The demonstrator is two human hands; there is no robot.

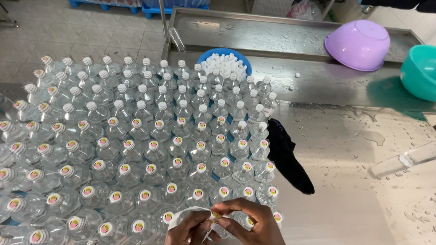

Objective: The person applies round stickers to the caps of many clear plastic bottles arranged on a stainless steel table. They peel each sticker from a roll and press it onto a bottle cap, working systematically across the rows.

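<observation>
Head view shows my left hand (185, 232) pinching a white label strip (188, 214) and my right hand (252, 225) pinching a sticker onto a bottle cap (216, 215) at six o'clock, near the packed capped bottles (125, 147), so both hands work close.

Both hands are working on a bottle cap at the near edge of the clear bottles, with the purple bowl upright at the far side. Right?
Not quite: the head view shows the purple plastic bowl upside down. Both the left hand and right hand are at a bottle cap.
</observation>
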